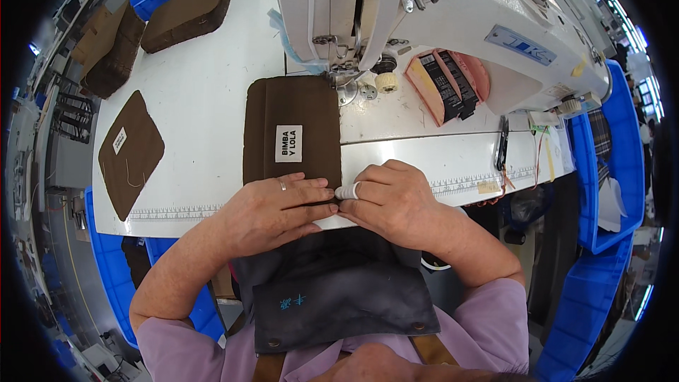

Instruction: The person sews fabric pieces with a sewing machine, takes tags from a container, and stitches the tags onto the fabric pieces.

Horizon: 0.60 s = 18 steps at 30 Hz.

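Observation:
A dark brown fabric panel (303, 102) with a white label (288, 143) lies on the sewing table, its far right corner at the needle area of a white sewing machine (453, 10). My left hand (272, 211), a ring on one finger, rests flat across the panel's near end with fingers stretched out. At the near right edge, my right hand (392, 201) has its fingers drawn together, pinching the panel's edge; white tape wraps one finger. The hands' fingertips nearly meet there. Beneath them, the panel's near edge is hidden.
Left of the panel lies another labelled brown piece (131, 152) with a loose thread. Brown fabric stacks (185, 18) stand at the far left. Pink pieces with black labels (449, 85) sit under the machine arm, and thread snips (502, 143) lie rightward. Blue bins (615, 163) flank the table.

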{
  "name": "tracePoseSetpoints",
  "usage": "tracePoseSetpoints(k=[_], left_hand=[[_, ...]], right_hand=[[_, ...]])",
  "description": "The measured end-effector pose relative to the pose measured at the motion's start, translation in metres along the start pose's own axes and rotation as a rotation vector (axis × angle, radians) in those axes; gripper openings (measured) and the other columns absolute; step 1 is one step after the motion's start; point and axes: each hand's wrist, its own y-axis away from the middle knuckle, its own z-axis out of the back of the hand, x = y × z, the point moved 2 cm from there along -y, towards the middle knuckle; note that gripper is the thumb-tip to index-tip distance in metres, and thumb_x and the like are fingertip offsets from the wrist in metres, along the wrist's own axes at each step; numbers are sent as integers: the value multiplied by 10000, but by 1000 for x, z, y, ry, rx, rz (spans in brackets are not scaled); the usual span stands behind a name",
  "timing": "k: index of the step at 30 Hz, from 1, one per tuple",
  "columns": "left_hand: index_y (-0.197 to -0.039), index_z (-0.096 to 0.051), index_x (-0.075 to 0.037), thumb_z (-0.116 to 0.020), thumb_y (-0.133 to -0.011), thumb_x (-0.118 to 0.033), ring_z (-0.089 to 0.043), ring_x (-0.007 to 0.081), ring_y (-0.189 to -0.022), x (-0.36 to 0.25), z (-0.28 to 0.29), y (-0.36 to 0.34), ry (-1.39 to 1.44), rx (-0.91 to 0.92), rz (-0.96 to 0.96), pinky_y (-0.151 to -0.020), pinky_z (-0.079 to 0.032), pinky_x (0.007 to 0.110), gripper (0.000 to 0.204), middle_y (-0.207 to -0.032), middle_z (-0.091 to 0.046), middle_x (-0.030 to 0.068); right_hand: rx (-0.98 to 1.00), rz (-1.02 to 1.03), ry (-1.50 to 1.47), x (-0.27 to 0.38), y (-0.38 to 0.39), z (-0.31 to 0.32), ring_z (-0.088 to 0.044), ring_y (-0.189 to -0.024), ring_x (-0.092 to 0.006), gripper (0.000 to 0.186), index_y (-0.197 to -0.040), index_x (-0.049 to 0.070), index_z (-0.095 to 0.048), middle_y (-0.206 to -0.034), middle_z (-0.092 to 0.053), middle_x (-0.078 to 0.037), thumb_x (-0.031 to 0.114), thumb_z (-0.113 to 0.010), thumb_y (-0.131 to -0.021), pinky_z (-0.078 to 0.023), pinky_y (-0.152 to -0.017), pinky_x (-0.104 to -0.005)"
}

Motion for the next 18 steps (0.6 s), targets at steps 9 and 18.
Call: tracePoseSetpoints(k=[9,18], left_hand=[[-1187,-754,-81,-789,-859,-97,-663,269,-1263,24,3,-20,-73,-85,-19,-1081,-537,449,331,-1293,-713,87],[-1193,-768,-96,-756,-898,-81,-657,235,-1277,56,11,-35,-106,-80,32,-1123,-514,437,295,-1281,-733,61]], right_hand=[[101,-65,-70,-37,-18,9,-628,-746,-205,121,-828,107,-736,-756,-601,2,165,-827,-771,-509,-635,-363],[110,-60,-22,-68,-42,8,-671,-740,-263,86,-786,81,-728,-733,-635,-46,148,-780,-798,-531,-654,-419]])
